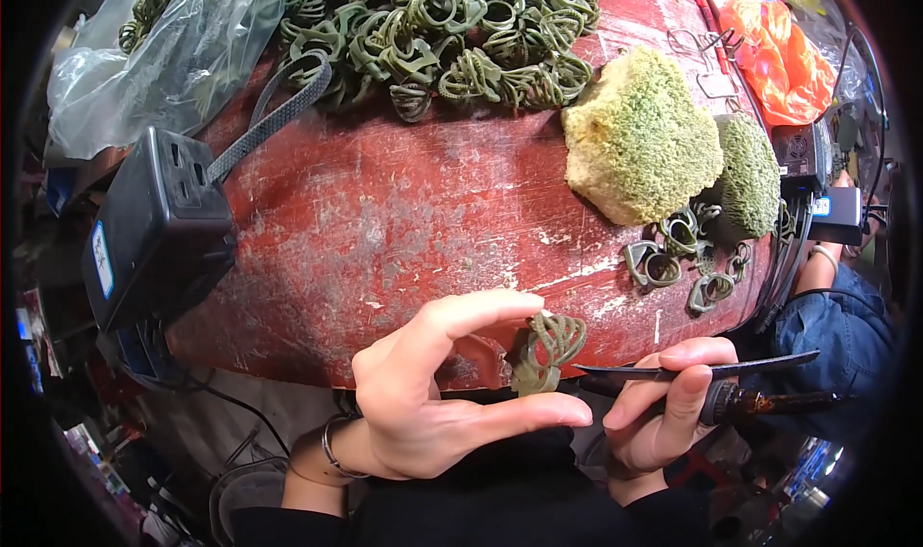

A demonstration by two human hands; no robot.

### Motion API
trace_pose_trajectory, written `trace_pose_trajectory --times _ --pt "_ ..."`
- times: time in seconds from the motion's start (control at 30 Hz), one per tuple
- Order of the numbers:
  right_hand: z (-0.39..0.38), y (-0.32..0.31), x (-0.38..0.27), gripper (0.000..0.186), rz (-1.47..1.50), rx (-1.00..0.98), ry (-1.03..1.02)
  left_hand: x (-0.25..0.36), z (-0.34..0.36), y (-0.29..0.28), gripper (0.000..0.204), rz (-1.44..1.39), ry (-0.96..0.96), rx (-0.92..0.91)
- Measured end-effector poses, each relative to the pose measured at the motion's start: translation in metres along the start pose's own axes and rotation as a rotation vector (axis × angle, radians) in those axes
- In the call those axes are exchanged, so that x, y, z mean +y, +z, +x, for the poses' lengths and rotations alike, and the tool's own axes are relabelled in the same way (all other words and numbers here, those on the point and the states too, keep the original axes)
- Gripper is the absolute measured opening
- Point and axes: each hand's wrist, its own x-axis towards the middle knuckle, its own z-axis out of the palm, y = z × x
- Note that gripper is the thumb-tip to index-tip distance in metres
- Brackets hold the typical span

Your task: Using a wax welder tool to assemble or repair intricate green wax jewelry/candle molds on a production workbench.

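While ring's (pixel 535 370) held, pile (pixel 437 37) bhd, block (pixel 642 138) R

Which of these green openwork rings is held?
The green openwork ring in the left hand, between thumb and forefinger; the other rings, piled or scattered, are untouched.

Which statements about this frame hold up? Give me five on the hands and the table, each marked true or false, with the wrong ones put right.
1. The left hand holds a green looped piece between thumb and fingers. True.
2. The right hand is empty. False: it holds a slim dark tool.
3. The red tabletop is scuffed and worn. True.
4. The orange bag lies at the table's left. False: it lies at the right.
5. A pile of green pieces lies at the table's far side. True.
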Motion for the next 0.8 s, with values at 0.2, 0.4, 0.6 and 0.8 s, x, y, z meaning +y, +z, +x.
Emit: trace_pose_trajectory --times 0.2,0.4,0.6,0.8 --pt "0.0010 -0.0025 0.0024 0.047 -0.007 -0.019 -0.002 0.0034 0.0065 -0.0035 0.063 0.176 0.152 0.015" --pt "0.0022 -0.0010 0.0054 0.045 0.032 -0.006 -0.014 0.0047 0.0064 -0.0051 0.062 0.219 0.160 0.045" --pt "0.0017 -0.0003 0.0052 0.039 0.079 -0.040 -0.062 0.0012 0.0088 -0.0050 0.061 0.245 0.225 0.062" --pt "0.0067 0.0037 0.0046 0.036 0.061 -0.061 -0.138 -0.0018 0.0103 -0.0054 0.060 0.262 0.233 0.045"
